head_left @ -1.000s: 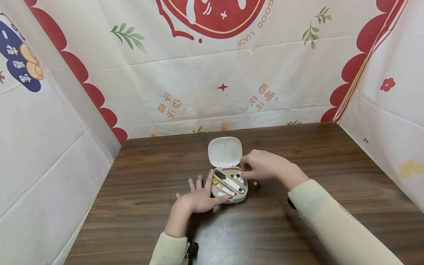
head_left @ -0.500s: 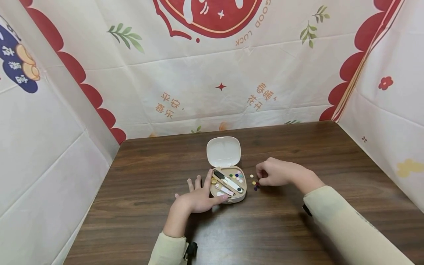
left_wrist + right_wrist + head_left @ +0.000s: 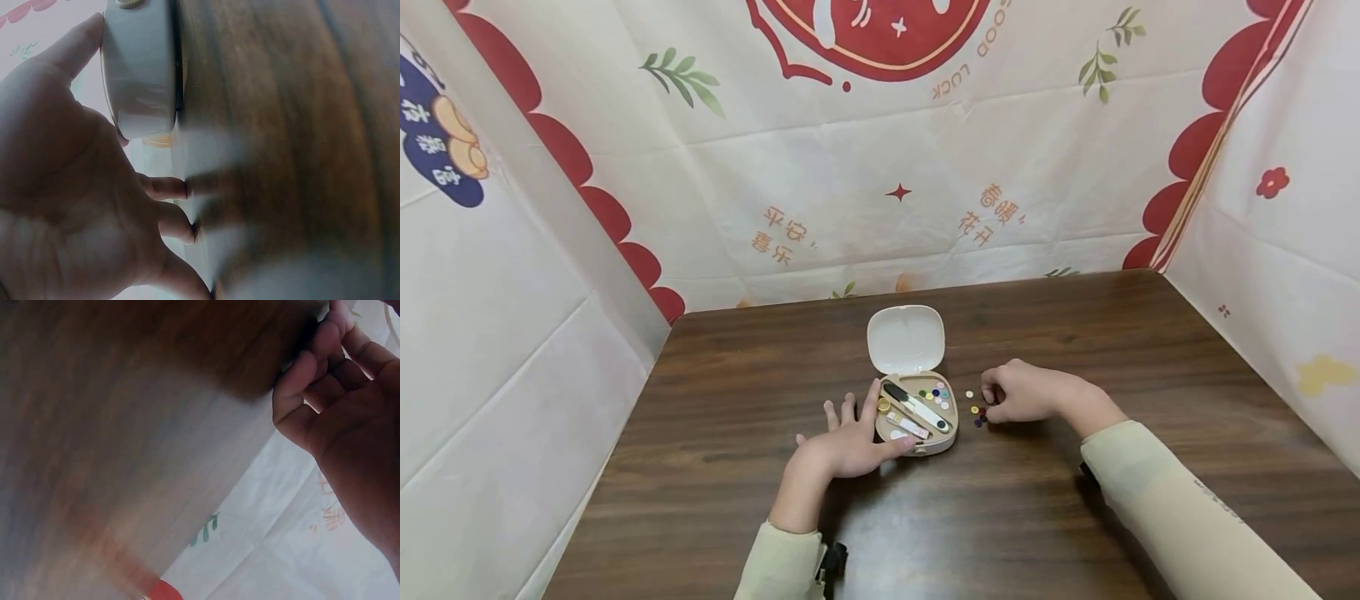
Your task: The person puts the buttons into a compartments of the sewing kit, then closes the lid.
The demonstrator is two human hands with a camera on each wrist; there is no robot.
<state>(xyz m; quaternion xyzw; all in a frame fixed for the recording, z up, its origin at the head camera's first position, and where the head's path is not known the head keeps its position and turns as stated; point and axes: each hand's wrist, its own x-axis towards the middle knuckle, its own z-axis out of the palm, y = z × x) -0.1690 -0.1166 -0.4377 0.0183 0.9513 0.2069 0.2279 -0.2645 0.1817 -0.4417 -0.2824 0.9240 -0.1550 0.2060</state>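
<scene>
A small white case [image 3: 936, 448] with its lid [image 3: 906, 339] raised lies on the table, looking like a sewing kit. In its beige tray sit a black-and-white tool [image 3: 917, 407], a gold ring-like piece [image 3: 883, 404], a pink-and-white strip [image 3: 907, 425] and several buttons [image 3: 936, 392]. My left hand [image 3: 844, 446], fingers spread, steadies the case between index finger and thumb; its other fingertips reach the tabletop in the left wrist view. To the right, my right hand [image 3: 1024, 392] has curled fingers [image 3: 300, 372] at the tabletop, beside loose buttons [image 3: 978, 422]. I cannot tell whether they pinch one.
The dark wooden table [image 3: 760, 358] runs back to a printed white cloth [image 3: 827, 167]. Cloth also covers the left side [image 3: 497, 350] and right side [image 3: 1285, 275]. A pale loose button [image 3: 969, 394] lies between the case and my right hand.
My right hand has gone from the case's right edge rightward to the loose buttons, staying there over the last half second. My left hand keeps its place on the case.
</scene>
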